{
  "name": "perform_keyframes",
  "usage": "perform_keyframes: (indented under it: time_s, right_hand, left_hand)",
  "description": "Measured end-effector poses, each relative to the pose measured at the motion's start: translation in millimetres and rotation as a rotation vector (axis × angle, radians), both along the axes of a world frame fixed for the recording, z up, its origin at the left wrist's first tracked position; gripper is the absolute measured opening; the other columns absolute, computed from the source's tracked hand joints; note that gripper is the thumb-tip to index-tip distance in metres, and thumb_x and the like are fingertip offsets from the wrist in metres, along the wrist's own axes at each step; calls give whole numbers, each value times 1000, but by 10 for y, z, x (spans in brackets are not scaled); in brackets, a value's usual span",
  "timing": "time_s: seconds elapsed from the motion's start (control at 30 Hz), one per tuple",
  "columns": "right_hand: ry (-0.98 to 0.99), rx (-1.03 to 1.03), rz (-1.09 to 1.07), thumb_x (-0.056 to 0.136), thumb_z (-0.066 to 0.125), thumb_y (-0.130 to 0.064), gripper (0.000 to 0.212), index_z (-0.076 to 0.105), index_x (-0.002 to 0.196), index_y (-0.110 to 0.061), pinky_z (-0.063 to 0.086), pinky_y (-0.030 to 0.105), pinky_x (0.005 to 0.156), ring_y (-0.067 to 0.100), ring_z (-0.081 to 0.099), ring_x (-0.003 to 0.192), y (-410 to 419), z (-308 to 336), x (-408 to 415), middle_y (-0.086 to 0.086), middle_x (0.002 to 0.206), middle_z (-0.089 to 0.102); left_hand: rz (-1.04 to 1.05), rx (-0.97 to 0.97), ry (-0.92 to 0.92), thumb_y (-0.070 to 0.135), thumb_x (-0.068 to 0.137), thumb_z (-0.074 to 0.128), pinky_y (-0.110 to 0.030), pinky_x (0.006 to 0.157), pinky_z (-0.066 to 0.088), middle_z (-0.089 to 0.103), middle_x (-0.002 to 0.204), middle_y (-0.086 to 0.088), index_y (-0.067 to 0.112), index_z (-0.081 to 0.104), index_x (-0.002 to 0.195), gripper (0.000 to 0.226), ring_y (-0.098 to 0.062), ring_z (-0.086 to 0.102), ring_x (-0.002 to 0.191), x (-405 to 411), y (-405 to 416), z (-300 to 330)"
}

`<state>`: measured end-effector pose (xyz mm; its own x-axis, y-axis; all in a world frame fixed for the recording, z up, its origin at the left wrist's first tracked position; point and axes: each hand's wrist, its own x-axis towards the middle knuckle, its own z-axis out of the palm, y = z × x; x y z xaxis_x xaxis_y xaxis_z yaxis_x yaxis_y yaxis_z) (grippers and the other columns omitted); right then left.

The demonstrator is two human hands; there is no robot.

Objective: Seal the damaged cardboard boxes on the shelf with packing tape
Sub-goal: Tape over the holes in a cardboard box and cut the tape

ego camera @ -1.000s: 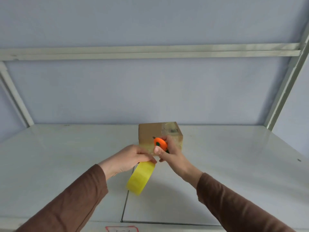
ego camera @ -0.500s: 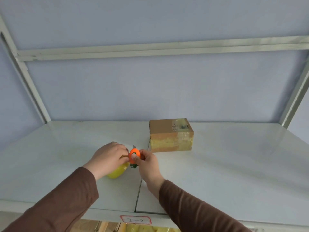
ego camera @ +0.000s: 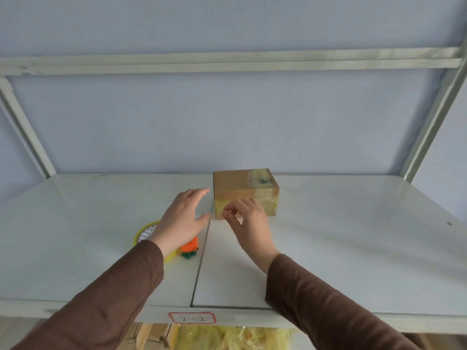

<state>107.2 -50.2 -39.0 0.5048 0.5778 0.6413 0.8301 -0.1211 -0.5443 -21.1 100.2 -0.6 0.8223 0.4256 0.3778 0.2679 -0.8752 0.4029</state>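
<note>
Both hands, left (ego camera: 183,218) and right (ego camera: 249,221), reach toward the taped cardboard box (ego camera: 245,192) with released, empty grips; the tape roll (ego camera: 146,233) lies left of it.

In front of me a pale blue wall (ego camera: 227,122) stands behind a white metal frame, its crossbar (ego camera: 227,60) running overhead and slanted uprights (ego camera: 429,117) at each side. On the front edge below me sticks a red-bordered label (ego camera: 192,318) with handwritten marks I cannot read for sure. Under that edge I see crumpled yellowish plastic wrap (ego camera: 235,337) beside some brown cardboard (ego camera: 151,334).
</note>
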Motion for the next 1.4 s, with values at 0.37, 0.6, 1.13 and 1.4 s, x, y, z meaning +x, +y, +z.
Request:
perform_keyframes:
  time_s: [0.37,0.6,1.13,1.4]
  right_hand:
    - [53,-80,-120,100,63,-37,16,69,101,-23,42,30,79,15,50,102,-433,232,1214,-10,100,61]
    - [-39,-116,-105,95,67,-26,8,63,96,-19,47,36,71,17,50,94,-416,153,1238,-6,95,55]
    - [-96,-163,-96,90,68,-29,25,54,107,-15,47,36,66,20,53,100,-348,20,1310,-1,109,50]
    - [107,-77,-28,90,72,-29,45,49,127,-20,51,31,72,13,55,102,-442,-61,1341,-9,125,44]
  left_hand:
    - [-44,68,-151,42,97,63,-29,86,42,62,118,7,23,69,118,29,-14,52,112,1249,-432,47]
    - [14,176,-203,35,91,70,-37,78,48,59,96,6,22,67,99,16,-18,51,99,1386,-460,-130]
    - [128,271,-168,36,86,73,-37,81,43,54,105,2,21,57,105,29,-23,45,99,1484,-575,-294]
    - [25,143,-207,26,85,73,-29,94,42,51,127,4,23,54,127,46,-19,48,116,1284,-471,-237]
